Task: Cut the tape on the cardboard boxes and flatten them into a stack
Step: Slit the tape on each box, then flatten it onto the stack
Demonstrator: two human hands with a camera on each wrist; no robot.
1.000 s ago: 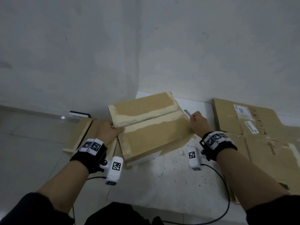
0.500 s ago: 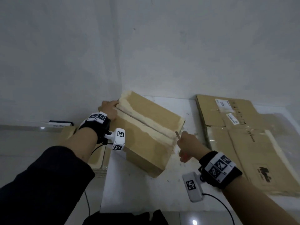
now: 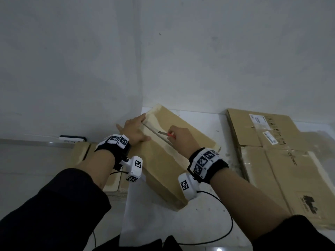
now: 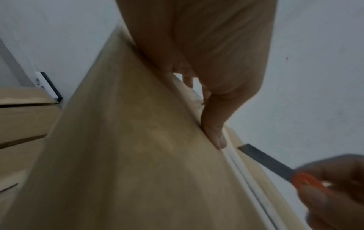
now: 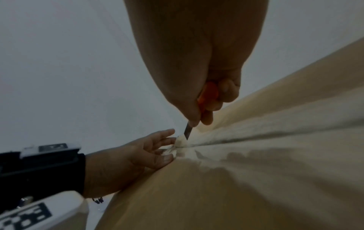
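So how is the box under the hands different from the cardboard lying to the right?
The taped box stands full-bodied; the flattened cardboard lies flat. The box is plain with pale tape along its seam; the flat pieces carry white labels and print. The left hand rests on the box, and nothing touches the flat pieces. Both are brown cardboard.

Walls (image 3: 199,51): plain grey-white, meeting at vertical corner directly ahead. Floor (image 3: 27,160): pale, glossy, at left. White surface (image 3: 208,223): raised above floor, speckled with debris, butting against right-hand wall. Socket strip (image 3: 72,139): white and black, low on left wall. Lighting: dim. Bright reflection on floor at bottom edge (image 3: 219,249).
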